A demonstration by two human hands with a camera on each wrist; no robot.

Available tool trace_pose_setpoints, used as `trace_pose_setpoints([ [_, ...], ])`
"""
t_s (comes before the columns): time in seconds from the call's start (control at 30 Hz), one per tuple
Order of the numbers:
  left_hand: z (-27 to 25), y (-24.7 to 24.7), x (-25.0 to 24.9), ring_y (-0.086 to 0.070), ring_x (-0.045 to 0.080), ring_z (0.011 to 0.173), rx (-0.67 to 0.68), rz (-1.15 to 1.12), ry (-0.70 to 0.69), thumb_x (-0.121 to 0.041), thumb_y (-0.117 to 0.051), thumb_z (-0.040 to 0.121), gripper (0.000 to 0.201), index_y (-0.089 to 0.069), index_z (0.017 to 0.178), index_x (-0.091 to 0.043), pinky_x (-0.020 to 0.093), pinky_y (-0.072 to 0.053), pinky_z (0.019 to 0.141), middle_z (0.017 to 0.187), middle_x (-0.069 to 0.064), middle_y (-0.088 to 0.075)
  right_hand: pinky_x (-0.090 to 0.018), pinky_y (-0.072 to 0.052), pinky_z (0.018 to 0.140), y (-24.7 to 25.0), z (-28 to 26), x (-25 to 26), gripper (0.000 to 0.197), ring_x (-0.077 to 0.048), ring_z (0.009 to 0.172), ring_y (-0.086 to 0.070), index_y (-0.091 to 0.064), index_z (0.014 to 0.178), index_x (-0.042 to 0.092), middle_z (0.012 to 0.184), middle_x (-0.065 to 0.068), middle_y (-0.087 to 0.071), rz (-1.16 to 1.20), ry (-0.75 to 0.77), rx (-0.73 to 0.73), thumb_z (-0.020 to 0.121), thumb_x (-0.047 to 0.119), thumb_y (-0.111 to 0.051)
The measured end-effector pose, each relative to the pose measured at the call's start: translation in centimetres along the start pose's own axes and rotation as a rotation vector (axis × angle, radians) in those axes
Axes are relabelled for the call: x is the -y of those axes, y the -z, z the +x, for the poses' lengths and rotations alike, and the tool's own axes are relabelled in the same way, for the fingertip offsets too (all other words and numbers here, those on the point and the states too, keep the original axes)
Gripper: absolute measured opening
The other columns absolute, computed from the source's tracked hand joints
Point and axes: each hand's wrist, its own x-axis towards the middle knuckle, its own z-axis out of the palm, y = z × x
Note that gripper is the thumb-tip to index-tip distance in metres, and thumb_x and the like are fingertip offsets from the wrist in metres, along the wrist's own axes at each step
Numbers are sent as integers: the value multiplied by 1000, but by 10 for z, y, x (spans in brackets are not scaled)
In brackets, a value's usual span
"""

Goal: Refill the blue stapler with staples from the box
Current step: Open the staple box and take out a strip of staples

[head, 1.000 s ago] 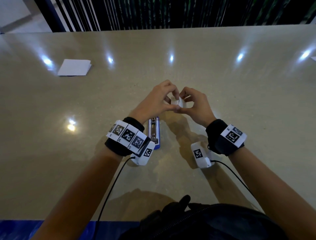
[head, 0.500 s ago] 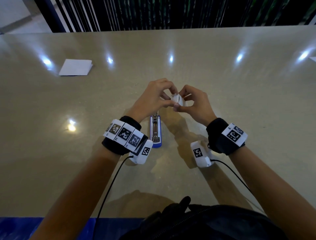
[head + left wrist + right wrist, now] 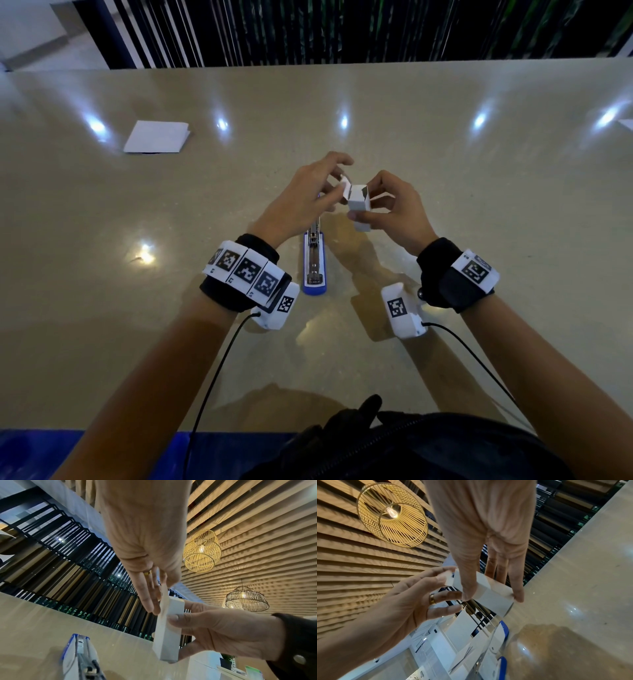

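Far to the left a white folded paper (image 3: 156, 136) lies on the table (image 3: 445, 164), well away from the work, so it is in nobody's way. The left hand (image 3: 301, 202) now has its fingers loosely spread and lifted, with the fingertips (image 3: 337, 161) at the little white flap (image 3: 345, 183) on top of the box (image 3: 358, 202). A moment ago both hands were bunched tight around the box and its top was shut; now the flap stands up and the top end looks open. That means the staples can come out next, I think, though I cannot see any staples inside from here. Below the hands the blue stapler (image 3: 314, 260) lies flat on the table between the two wrists, with its top swung open and its metal track showing, so it looks ready to be filled. The box is in the air just above the far end of the stapler, not touching it. The right hand (image 3: 394, 209) pinches the box between the thumb and the fingers and holds it upright. Only the flap and the left fingers near the box's open end could block the staples. The box may tip and spill if the right hand leans it too fast.
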Motion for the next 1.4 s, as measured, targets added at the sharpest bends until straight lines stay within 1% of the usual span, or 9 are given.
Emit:
trace_pose_setpoints([
  [0.17,-1,3,6,-68,24,87,-66,-22,67,-7,-51,95,16,-57,110,-8,30,-62,67,95,6,-61,-37,-58,81,-1,2,5,36,-23,87,-63,-55,89,-3,91,-7,-64,-22,74,-21,68,8,-83],
  [0.33,-1,8,12,-63,13,97,41,-36,52,-11,-55,94,29,-58,123,-14,25,-56,83,119,2,-62,-10,-39,63,-1,1,4,33,7,74,-55,-59,85,9,81,11,-61,-89,87,-38,66,16,-85],
  [0.47,-2,5,10,-45,6,124,233,-108,73,-11,-39,101,44,-38,145,-17,7,-39,95,141,-1,-49,-17,-46,59,0,1,6,35,-7,62,-52,-56,85,10,88,-3,-63,115,71,1,65,4,-84],
  [0.63,-4,-5,3,-52,12,110,262,-385,211,-12,-34,103,39,-37,135,-34,40,-50,89,118,-12,-53,-21,-53,63,-2,-1,15,36,-7,68,-57,-53,94,9,96,-4,-60,191,84,15,71,0,-79],
  [0.73,-5,-5,2,-55,17,108,225,-454,267,-25,-32,103,28,-38,129,-34,50,-53,90,115,-15,-51,-27,-59,65,-2,-2,18,47,-11,75,-60,-46,99,27,99,2,-55,190,94,11,76,-3,-74],
  [0.97,0,-3,5,-54,23,103,170,-480,229,-24,-28,104,21,-39,122,-26,41,-53,87,111,2,-48,-40,-61,75,-4,-1,18,21,-41,84,-67,-54,102,10,110,-15,-59,219,101,32,86,5,-67],
  [1.1,1,-3,7,-53,21,102,173,-434,217,-16,-28,104,24,-40,121,-28,38,-52,86,106,-5,-48,-39,-60,74,-4,0,20,3,-34,81,-71,-54,96,7,94,-7,-61,272,25,40,95,10,-54],
  [1.2,0,-4,6,-52,18,99,158,-433,209,-21,-24,105,23,-38,122,-26,34,-51,82,107,-6,-49,-32,-60,70,-4,4,22,15,-31,80,-68,-58,94,4,94,-9,-60,253,4,19,99,12,-46],
  [1.4,1,-2,7,-51,15,94,133,-399,211,-23,-23,105,23,-38,122,-29,25,-52,70,105,-7,-47,-41,-62,72,-5,3,21,12,-30,76,-70,-63,94,-3,94,-19,-64,205,88,-34,90,8,-62],
])
